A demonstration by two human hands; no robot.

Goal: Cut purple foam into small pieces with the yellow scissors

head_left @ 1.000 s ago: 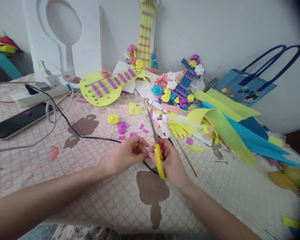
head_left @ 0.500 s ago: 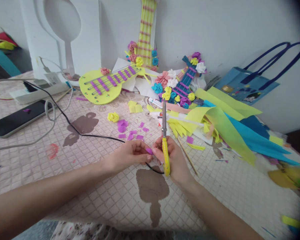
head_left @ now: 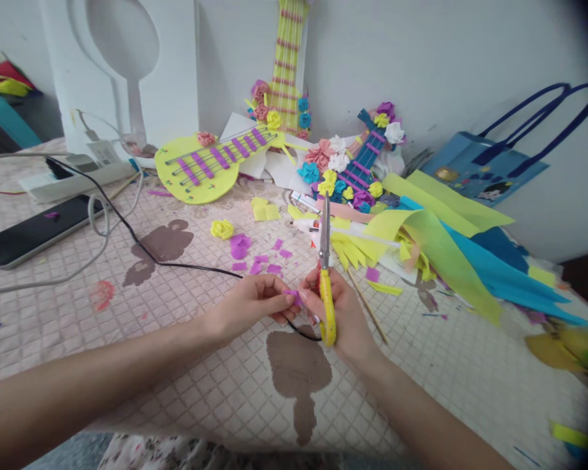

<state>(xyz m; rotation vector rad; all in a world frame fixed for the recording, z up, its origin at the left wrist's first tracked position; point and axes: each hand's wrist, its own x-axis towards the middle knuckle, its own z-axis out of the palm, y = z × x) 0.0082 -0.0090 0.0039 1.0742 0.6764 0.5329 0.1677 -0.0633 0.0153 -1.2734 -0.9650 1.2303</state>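
Observation:
My left hand (head_left: 261, 298) pinches a small purple paper piece (head_left: 294, 297) between thumb and fingers. Against the piece's other side press the thumb and fingertip of my right hand (head_left: 345, 313). Scissors (head_left: 326, 274) with yellow handles also sit in my right hand, blades closed and pointing away from me. Just beyond my hands lie several purple paper scraps (head_left: 257, 266), a small stack of purple petals (head_left: 240, 245) and a yellow paper flower (head_left: 222, 228). A black cable (head_left: 200, 267) runs beneath my hands.
A yellow paper guitar (head_left: 198, 170) and a blue one (head_left: 362, 156) with paper flowers stand at the back. Yellow and blue paper strips (head_left: 451, 261) spread on the right near a blue bag (head_left: 480, 163). A phone (head_left: 34, 232) and power strip (head_left: 78, 173) are left.
The purple piece between my fingertips has turned and now looks flatter and more spread. The scissors have tipped slightly to the right. My hands stay in nearly the same place.

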